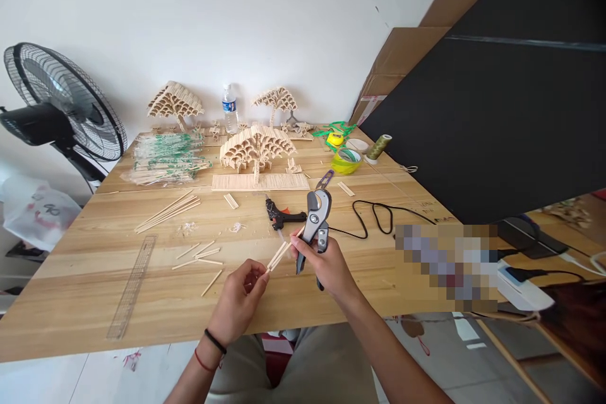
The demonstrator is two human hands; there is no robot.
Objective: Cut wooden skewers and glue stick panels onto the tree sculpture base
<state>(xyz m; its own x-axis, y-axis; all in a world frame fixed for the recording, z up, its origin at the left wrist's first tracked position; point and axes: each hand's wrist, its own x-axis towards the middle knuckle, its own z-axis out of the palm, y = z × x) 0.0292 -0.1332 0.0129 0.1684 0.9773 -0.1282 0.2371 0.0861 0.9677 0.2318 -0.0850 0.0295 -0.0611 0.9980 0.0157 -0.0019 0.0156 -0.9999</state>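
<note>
My left hand [242, 295] is closed, pinching the lower ends of a few thin wooden sticks [278, 256]. In my right hand [331, 268] are hand pruners [314, 222] with grey metal jaws pointing up and away. The thumb and finger of that hand also touch the upper end of one stick. Short cut sticks [204, 257] lie loose to the left of my hands. Just beyond the pruners, a black glue gun [283, 214] rests on the wooden table [180, 303].
Stick-built tree models [258, 148] stand toward the wall, near a water bottle [230, 110]. Bagged sticks [165, 154], longer sticks [168, 211] and a clear ruler [132, 287] lie leftward. Rightward are yellow tape [346, 161], thread [379, 148] and a black cable [364, 221]. A fan [61, 101] stands left.
</note>
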